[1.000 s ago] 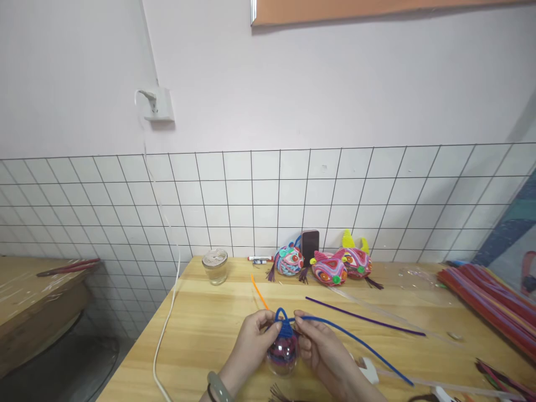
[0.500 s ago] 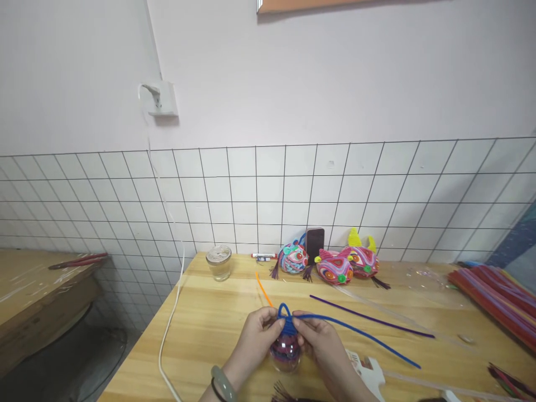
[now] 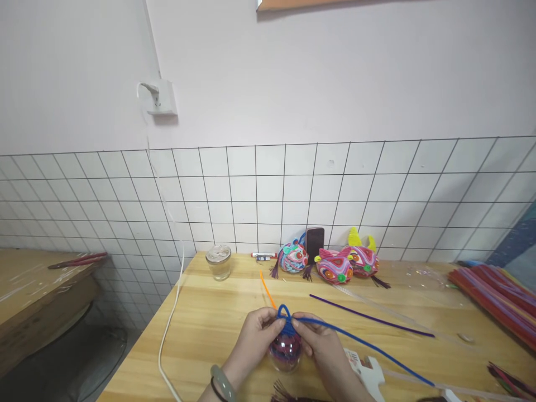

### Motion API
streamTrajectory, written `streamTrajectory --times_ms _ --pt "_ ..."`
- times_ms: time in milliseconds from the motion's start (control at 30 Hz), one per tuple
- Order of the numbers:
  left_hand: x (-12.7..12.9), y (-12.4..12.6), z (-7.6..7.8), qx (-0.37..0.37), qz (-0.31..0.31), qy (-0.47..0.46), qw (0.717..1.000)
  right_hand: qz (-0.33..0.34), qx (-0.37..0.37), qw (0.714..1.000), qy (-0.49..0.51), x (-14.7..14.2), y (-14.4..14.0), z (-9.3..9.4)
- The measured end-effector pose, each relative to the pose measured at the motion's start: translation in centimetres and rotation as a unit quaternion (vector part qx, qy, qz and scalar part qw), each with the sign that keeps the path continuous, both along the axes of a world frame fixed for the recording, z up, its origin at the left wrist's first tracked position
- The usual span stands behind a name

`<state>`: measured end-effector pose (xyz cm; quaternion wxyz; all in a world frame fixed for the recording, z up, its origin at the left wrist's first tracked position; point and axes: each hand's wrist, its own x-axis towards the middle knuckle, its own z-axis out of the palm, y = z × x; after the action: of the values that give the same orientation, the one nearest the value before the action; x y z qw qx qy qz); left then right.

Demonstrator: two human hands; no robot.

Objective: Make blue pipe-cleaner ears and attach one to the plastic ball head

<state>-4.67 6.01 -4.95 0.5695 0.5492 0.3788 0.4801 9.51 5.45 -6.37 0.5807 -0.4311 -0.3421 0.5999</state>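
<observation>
My left hand and my right hand both grip a clear round ball wound with pink, purple and blue pipe cleaner, near the front of the wooden table. A blue pipe cleaner forms a small loop on top of the ball. My right fingers pinch it beside the loop, and its long free end trails right and down over the table. My left thumb and fingers press the loop's other side. A green bangle is on my left wrist.
Three colourful pipe-cleaner figures and a phone stand by the tiled wall. Also here: a glass jar, purple and orange pipe cleaners, a white glue gun, a white cable, and a pipe-cleaner bundle at right.
The blue pipe cleaner's free end has swung lower and further right across the table. My hands stay on the ball; the camera view shifted slightly.
</observation>
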Motion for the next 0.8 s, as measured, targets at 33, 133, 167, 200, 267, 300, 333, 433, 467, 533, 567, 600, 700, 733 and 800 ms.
streamTrajectory --times_ms 33,133,167,200,267,300,333,433,467,533,567,600,700,733,800 --pt "0.0 0.0 0.1 0.002 0.001 0.0 1.0 0.0 -0.001 1.0 -0.003 0.0 0.0 0.0" --pt "0.1 -0.1 0.2 0.008 0.005 0.002 1.0 0.001 -0.003 1.0 -0.01 -0.1 0.0 0.1" --pt "0.1 -0.2 0.2 0.009 0.006 0.003 1.0 0.001 -0.003 1.0 -0.012 -0.1 -0.1 0.2" --pt "0.2 -0.2 0.2 0.01 0.007 0.003 1.0 0.001 -0.002 1.0 -0.013 -0.1 -0.1 0.3" --pt "0.3 -0.3 0.2 0.012 0.009 0.002 1.0 0.002 -0.001 1.0 -0.018 -0.1 -0.2 0.5" --pt "0.4 -0.3 0.1 0.012 0.011 0.001 1.0 0.003 0.0 1.0 -0.02 -0.1 -0.2 0.6" --pt "0.4 -0.3 0.1 0.012 0.012 0.001 1.0 0.003 0.001 1.0 -0.023 -0.1 -0.3 0.8" --pt "0.6 -0.3 0.0 0.013 0.016 -0.002 1.0 -0.002 0.005 0.999 -0.037 -0.2 -0.3 1.0" --pt "0.6 -0.3 0.0 0.012 0.017 -0.002 1.0 -0.006 0.005 0.999 -0.042 -0.2 -0.3 1.1" --pt "0.6 -0.3 0.0 0.011 0.021 -0.003 1.0 -0.016 0.006 0.999 -0.052 -0.3 -0.2 1.0" --pt "0.6 -0.3 0.0 0.011 0.023 -0.004 1.0 -0.021 0.006 0.998 -0.057 -0.4 -0.2 1.0" --pt "0.6 -0.3 0.0 0.01 0.025 -0.004 1.0 -0.026 0.005 0.998 -0.062 -0.4 -0.2 0.9" --pt "0.7 -0.4 0.0 0.011 0.032 -0.006 0.999 -0.037 0.004 0.996 -0.078 -0.6 -0.2 0.9" --pt "0.7 -0.4 0.0 0.012 0.033 -0.007 0.999 -0.04 0.005 0.996 -0.084 -0.7 -0.2 0.9" --pt "0.8 -0.5 0.0 0.013 0.037 -0.01 0.999 -0.045 0.005 0.994 -0.097 -0.7 -0.3 1.2"
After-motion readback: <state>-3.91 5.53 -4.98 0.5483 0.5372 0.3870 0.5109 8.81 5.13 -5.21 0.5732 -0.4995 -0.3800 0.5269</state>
